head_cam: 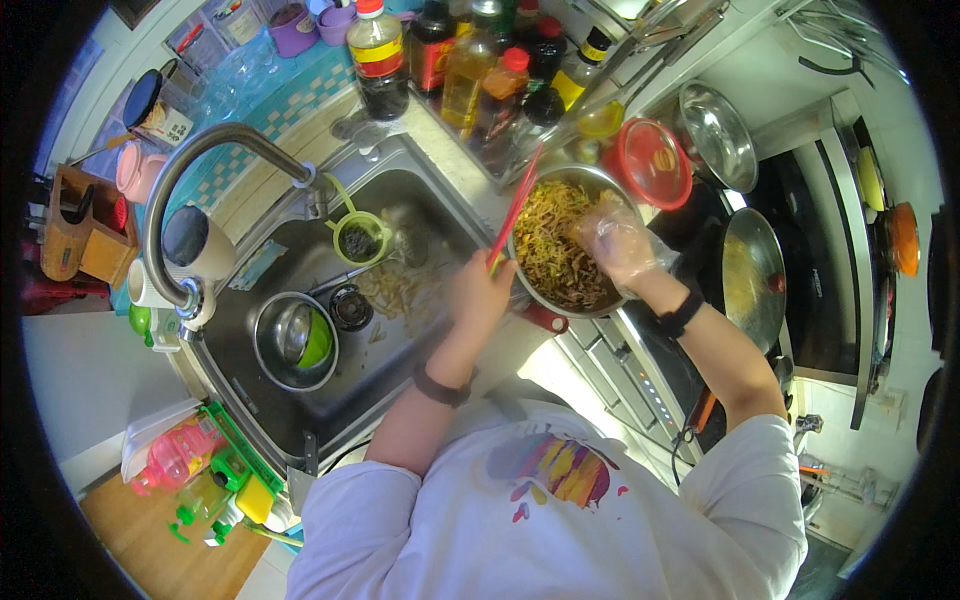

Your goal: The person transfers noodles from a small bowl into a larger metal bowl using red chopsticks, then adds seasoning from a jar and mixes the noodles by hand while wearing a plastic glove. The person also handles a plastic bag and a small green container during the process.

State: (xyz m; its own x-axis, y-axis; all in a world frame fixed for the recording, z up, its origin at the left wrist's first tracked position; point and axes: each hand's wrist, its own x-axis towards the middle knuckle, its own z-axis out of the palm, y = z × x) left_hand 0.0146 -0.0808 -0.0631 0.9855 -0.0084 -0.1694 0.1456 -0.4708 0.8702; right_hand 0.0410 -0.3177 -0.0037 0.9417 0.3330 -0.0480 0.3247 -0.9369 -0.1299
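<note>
My left hand (482, 291) grips a pair of red chopsticks (517, 199), which point up and away over the left rim of a metal bowl (559, 306). Shredded food mixed with thin strips (553, 232) fills much of that bowl. Wearing a clear plastic glove, my right hand (616, 238) reaches into the bowl's right side and touches the food. Its fingertips are partly hidden by glove and food, so whether they close on any of it is unclear.
Left lies a steel sink (442, 202) under a curved faucet (154, 202), with a green strainer (360, 238) and a small metal bowl (262, 360). Sauce bottles (465, 82) crowd behind. A red-lidded container (651, 163) and a lidded pan (754, 281) on the stove stand right.
</note>
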